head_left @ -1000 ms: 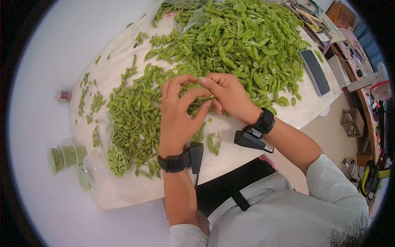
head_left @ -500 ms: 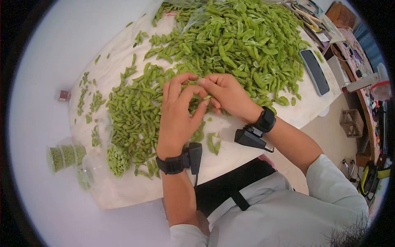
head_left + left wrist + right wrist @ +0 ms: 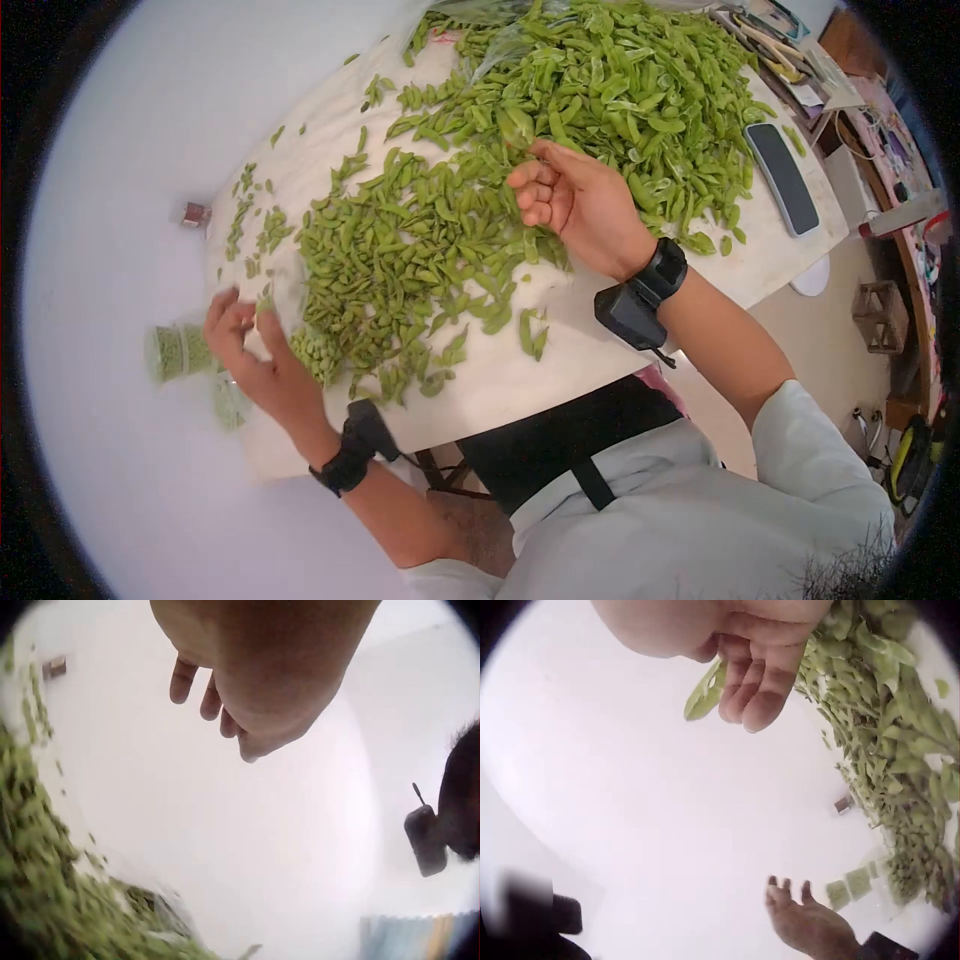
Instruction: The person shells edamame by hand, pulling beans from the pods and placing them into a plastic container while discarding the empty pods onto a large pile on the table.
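Observation:
In the head view, my right hand (image 3: 585, 205) is raised over the boundary between the bean pods on the table. It pinches a green soybean pod (image 3: 706, 691) between thumb and curled fingers; the pod juts past the fingertips in the right wrist view. My left hand (image 3: 265, 370) is at the left side of the table, fingers spread and loosely bent, nothing showing between them. Close by its thumb lies a small pile of shelled beans (image 3: 317, 352). Whole pods (image 3: 400, 255) spread across the middle, and a large heap of pods (image 3: 630, 90), several split and flattened, fills the back.
Clear tubs of beans (image 3: 180, 352) stand beyond the table's left edge, near a small brown-labelled object (image 3: 195, 214). A phone (image 3: 782, 178) lies on the right of the white-covered table (image 3: 480, 365). Tools and papers crowd the far right.
The two hands were together over the pods. My left hand has swung left to the table's left side; my right hand has shifted up and right with the pod. The head view has shifted slightly.

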The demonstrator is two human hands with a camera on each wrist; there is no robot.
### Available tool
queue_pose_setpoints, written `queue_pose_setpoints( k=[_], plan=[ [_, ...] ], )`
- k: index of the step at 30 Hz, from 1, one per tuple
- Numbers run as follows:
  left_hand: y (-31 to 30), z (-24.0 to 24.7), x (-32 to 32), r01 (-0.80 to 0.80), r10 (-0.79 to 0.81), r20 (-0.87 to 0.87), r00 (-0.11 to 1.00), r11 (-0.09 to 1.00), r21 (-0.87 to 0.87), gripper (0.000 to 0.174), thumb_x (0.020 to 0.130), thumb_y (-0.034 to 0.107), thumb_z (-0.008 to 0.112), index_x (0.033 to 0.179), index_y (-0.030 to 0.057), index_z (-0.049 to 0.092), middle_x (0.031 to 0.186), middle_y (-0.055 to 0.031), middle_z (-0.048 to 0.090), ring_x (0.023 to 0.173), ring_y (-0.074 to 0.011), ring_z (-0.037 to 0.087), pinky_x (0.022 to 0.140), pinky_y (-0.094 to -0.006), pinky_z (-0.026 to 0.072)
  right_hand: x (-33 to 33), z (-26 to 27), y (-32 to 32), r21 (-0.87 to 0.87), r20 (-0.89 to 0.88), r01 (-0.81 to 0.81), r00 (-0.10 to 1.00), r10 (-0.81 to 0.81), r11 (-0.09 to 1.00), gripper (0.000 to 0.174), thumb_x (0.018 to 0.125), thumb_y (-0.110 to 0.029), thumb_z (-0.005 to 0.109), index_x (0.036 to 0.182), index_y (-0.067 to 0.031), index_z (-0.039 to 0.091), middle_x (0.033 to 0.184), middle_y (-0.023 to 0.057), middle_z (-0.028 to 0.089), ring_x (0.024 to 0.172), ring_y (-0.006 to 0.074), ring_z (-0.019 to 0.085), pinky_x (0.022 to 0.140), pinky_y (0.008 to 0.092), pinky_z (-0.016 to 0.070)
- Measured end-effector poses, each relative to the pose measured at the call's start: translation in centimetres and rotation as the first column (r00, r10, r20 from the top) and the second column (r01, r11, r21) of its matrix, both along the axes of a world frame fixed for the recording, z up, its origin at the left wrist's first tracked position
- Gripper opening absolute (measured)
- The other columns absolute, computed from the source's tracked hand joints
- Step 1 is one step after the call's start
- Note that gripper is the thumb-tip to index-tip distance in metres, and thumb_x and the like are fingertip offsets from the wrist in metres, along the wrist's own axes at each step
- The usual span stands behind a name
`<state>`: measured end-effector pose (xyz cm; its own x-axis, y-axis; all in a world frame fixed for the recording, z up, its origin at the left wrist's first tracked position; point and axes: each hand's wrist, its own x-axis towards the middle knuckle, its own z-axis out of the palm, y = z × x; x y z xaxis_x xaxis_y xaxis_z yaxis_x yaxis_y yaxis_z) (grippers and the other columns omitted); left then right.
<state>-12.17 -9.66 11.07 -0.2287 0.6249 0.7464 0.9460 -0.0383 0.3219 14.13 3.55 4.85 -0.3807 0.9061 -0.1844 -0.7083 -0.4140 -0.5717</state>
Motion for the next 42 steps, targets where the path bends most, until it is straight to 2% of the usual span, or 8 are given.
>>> queue_pose_setpoints(
  k=[1,7,10,14,20,29,36,42],
  plan=[
    [-1.2,-0.2,-1.3,-0.059,0.059,0.000,0.998,0.996,-0.064,0.012,0.088,0.009,0.053,0.099,0.0036,0.051,0.114,-0.0125,0.053,0.107,-0.0242,0.049,0.087,-0.0346,0.0389,0.3,0.0,-0.2,0.065,0.048,-0.051,0.998,0.048,0.997,0.030,0.098,-0.022,0.035,0.112,0.0021,0.047,0.071,0.0032,0.057,0.056,0.0121,0.053,0.054,0.0251,0.0474],
    [-5.8,-2.9,-5.3,-0.231,0.229,-0.049,0.972,0.900,-0.370,0.016,0.084,0.004,0.057,0.100,0.0070,0.054,0.109,-0.0105,0.054,0.105,-0.0260,0.048,0.086,-0.0359,0.0377,0.6,-1.1,-0.3,0.284,0.055,-0.232,0.973,0.225,0.931,0.035,0.099,-0.024,0.031,0.117,0.0017,0.046,0.061,-0.0006,0.047,0.050,0.0087,0.043,0.048,0.0234,0.0394],
    [-6.1,-3.5,-6.0,-0.222,0.114,-0.251,0.961,0.860,-0.459,0.019,0.082,0.002,0.058,0.100,0.0068,0.056,0.111,-0.0105,0.055,0.105,-0.0276,0.047,0.089,-0.0372,0.0368,0.4,-1.2,-0.6,0.269,0.106,-0.239,0.970,0.218,0.933,0.033,0.099,-0.025,0.033,0.114,0.0007,0.048,0.058,-0.0016,0.041,0.047,0.0076,0.038,0.046,0.0224,0.0348],
    [-4.0,-2.2,-2.9,-0.129,0.127,-0.030,0.991,0.914,-0.385,0.021,0.079,0.001,0.060,0.100,0.0065,0.059,0.108,-0.0101,0.057,0.107,-0.0297,0.047,0.093,-0.0383,0.0360,0.4,-1.2,-0.6,0.255,0.162,-0.250,0.963,0.214,0.934,0.030,0.098,-0.025,0.035,0.106,-0.0002,0.049,0.057,-0.0023,0.040,0.047,0.0068,0.037,0.046,0.0221,0.0347],
    [3.7,-4.0,2.8,0.184,-0.234,-0.069,0.970,0.888,-0.420,0.024,0.077,0.001,0.062,0.099,0.0105,0.063,0.104,-0.0122,0.059,0.101,-0.0298,0.053,0.086,-0.0379,0.0427,0.2,-1.8,-0.4,0.276,0.261,-0.259,0.947,0.187,0.925,0.029,0.097,-0.026,0.039,0.102,-0.0009,0.051,0.056,-0.0030,0.040,0.045,0.0064,0.036,0.043,0.0218,0.0332],
    [5.9,-6.0,3.2,-0.058,-0.132,-0.267,0.955,0.797,-0.601,0.020,0.075,0.009,0.066,0.095,0.0131,0.064,0.094,-0.0070,0.060,0.093,-0.0263,0.054,0.080,-0.0390,0.0389,0.1,-2.0,-0.3,0.304,0.351,-0.271,0.923,0.157,0.913,0.029,0.097,-0.027,0.041,0.100,-0.0011,0.053,0.055,-0.0029,0.041,0.044,0.0063,0.037,0.042,0.0212,0.0334],
    [5.6,-4.2,4.0,0.262,-0.189,0.205,0.960,0.864,-0.430,0.021,0.083,0.006,0.060,0.103,0.0030,0.061,0.096,-0.0100,0.060,0.086,-0.0226,0.057,0.077,-0.0332,0.0442,0.1,-1.6,-0.5,0.323,0.391,-0.293,0.907,0.155,0.900,0.023,0.094,-0.020,0.041,0.097,-0.0013,0.054,0.056,-0.0019,0.043,0.045,0.0066,0.039,0.042,0.0213,0.0343],
    [6.7,-3.5,8.8,0.615,-0.282,0.748,0.601,0.761,-0.208,0.018,0.088,0.004,0.056,0.104,-0.0030,0.057,0.096,-0.0038,0.060,0.085,-0.0102,0.055,0.078,-0.0239,0.0438,-0.1,-3.0,-0.3,0.383,0.335,-0.360,0.912,0.236,0.851,0.019,0.092,-0.018,0.044,0.092,-0.0040,0.057,0.057,-0.0023,0.046,0.044,0.0053,0.039,0.041,0.0207,0.0318]
  ],
)
